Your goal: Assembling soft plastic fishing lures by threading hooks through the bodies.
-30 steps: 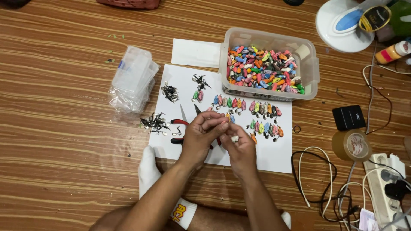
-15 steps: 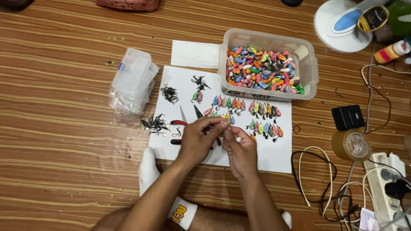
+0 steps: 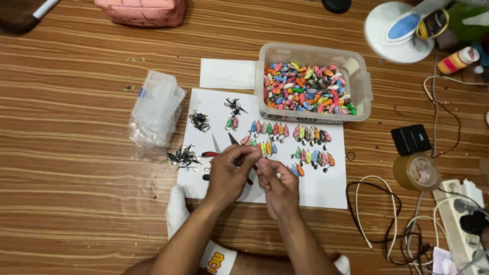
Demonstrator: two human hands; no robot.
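Observation:
My left hand (image 3: 229,172) and my right hand (image 3: 279,186) meet fingertip to fingertip over a white paper sheet (image 3: 326,189) on the wooden floor. Together they pinch a tiny piece, too small to make out. Red-handled pliers (image 3: 209,154) lie on the sheet, partly under my left hand. Just beyond my fingers, small colourful lures (image 3: 305,136) lie in rows on the paper. A clear plastic tub (image 3: 364,97) full of the same colourful lures stands at the sheet's far edge.
Small piles of black hooks (image 3: 199,121) lie on the sheet's left part. A bagged clear box (image 3: 155,107) sits to the left. At the right are a tape roll (image 3: 416,172), a black box (image 3: 410,139), cables (image 3: 377,214) and a power strip (image 3: 461,209). My socked foot (image 3: 175,214) rests near the sheet.
Both hands stay together over the same spot on the sheet; only the fingers shift slightly around the tiny piece.

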